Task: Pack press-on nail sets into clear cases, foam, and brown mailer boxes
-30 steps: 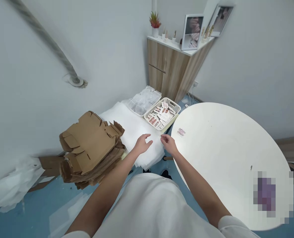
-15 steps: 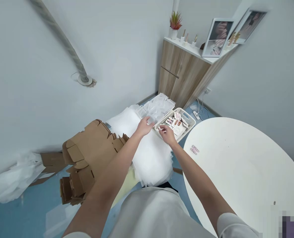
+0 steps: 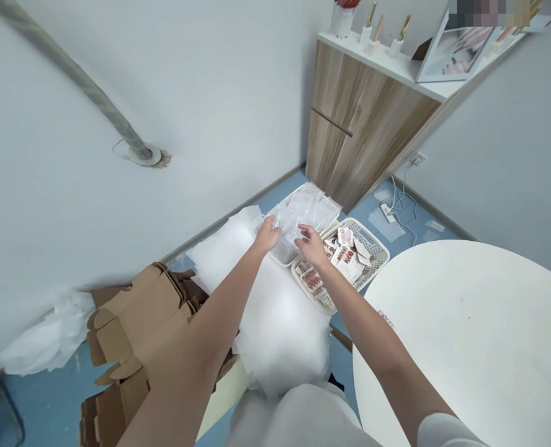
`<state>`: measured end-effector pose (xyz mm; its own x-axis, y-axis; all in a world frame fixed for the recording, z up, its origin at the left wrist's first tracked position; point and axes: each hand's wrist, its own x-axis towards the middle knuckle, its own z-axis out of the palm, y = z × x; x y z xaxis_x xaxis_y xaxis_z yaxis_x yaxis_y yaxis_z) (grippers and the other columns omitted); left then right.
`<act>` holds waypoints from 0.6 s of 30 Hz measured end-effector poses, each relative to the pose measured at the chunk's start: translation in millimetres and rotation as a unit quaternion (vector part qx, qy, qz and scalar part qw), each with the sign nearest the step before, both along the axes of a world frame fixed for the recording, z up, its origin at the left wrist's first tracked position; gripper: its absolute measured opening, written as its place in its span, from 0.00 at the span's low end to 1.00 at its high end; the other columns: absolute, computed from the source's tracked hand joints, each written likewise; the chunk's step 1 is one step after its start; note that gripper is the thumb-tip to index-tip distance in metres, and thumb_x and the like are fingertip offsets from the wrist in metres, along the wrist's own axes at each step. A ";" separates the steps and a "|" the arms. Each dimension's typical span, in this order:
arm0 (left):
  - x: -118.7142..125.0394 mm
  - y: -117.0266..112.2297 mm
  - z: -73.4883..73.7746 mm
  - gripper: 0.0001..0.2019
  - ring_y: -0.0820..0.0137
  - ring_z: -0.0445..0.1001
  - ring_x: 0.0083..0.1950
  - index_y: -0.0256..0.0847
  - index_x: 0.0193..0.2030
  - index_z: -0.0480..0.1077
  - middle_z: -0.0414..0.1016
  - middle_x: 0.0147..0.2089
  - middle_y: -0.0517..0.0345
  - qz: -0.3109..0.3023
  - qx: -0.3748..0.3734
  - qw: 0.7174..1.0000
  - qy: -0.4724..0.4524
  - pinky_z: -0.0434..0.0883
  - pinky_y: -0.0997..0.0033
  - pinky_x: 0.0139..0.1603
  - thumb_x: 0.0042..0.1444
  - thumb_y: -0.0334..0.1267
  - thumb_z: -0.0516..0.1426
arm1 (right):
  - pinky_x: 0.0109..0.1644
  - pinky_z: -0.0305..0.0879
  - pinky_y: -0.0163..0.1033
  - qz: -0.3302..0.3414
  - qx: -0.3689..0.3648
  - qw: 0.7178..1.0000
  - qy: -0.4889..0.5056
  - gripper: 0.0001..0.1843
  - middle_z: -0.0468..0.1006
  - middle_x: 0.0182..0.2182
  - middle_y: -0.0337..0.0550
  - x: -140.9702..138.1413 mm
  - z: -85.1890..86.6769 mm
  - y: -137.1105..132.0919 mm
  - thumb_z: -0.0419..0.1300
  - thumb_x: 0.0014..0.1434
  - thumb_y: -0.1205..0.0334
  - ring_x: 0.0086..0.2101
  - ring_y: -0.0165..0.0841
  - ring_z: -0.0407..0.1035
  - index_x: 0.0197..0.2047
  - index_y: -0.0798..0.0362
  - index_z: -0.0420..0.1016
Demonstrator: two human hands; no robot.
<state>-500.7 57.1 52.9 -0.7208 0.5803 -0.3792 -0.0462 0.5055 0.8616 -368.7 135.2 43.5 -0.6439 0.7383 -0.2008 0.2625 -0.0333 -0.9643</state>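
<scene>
Both my hands reach into a clear bin [image 3: 322, 202] full of transparent plastic boxes. My left hand [image 3: 268, 234] curls its fingers on the near left corner of the pile, closed on a clear plastic piece. My right hand [image 3: 311, 244] hovers over the near right part with fingers spread, touching the plastic. Right beside it stands a white lattice basket [image 3: 374, 248] holding several packs of press-on nails. Both containers rest on a stack of white foam sheets [image 3: 275, 310].
A pile of flat brown cardboard boxes [image 3: 140, 323] lies at the left. A round white table [image 3: 471, 335] fills the right, with a small nail pack [image 3: 387, 318] at its edge. A wooden cabinet [image 3: 359, 124] stands behind; a power strip [image 3: 389, 212] lies on the blue floor.
Both hands moved forward, from the foam sheets to the clear bin. The view has shifted forward and down with them.
</scene>
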 end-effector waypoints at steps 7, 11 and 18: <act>1.8 1.1 -8.9 0.28 0.64 0.59 0.59 0.38 0.56 0.57 0.59 0.59 0.47 -0.006 -0.001 1.000 -0.015 0.57 0.64 0.57 0.44 0.29 0.52 | 0.51 0.61 0.43 -0.006 -0.013 1.000 0.001 0.21 0.70 0.45 0.42 -8.2 -7.5 3.1 0.57 0.44 0.65 0.45 0.33 0.65 0.45 0.50 0.66; 3.7 0.4 -7.9 0.27 0.64 0.60 0.59 0.38 0.55 0.58 0.60 0.59 0.47 0.000 0.011 1.000 -0.008 0.58 0.64 0.57 0.44 0.29 0.52 | 0.48 0.64 0.43 -0.005 -0.019 1.000 -0.009 0.20 0.71 0.43 0.42 -11.0 -5.9 3.1 0.58 0.43 0.64 0.42 0.33 0.67 0.43 0.50 0.67; 19.4 -13.1 13.4 0.23 0.65 0.65 0.54 0.39 0.52 0.60 0.64 0.55 0.48 0.025 0.044 0.999 -0.005 0.64 0.63 0.51 0.45 0.29 0.52 | 0.48 0.64 0.42 -0.073 -0.042 0.995 0.060 0.16 0.72 0.41 0.44 7.2 16.6 -13.4 0.58 0.44 0.62 0.40 0.32 0.67 0.40 0.52 0.67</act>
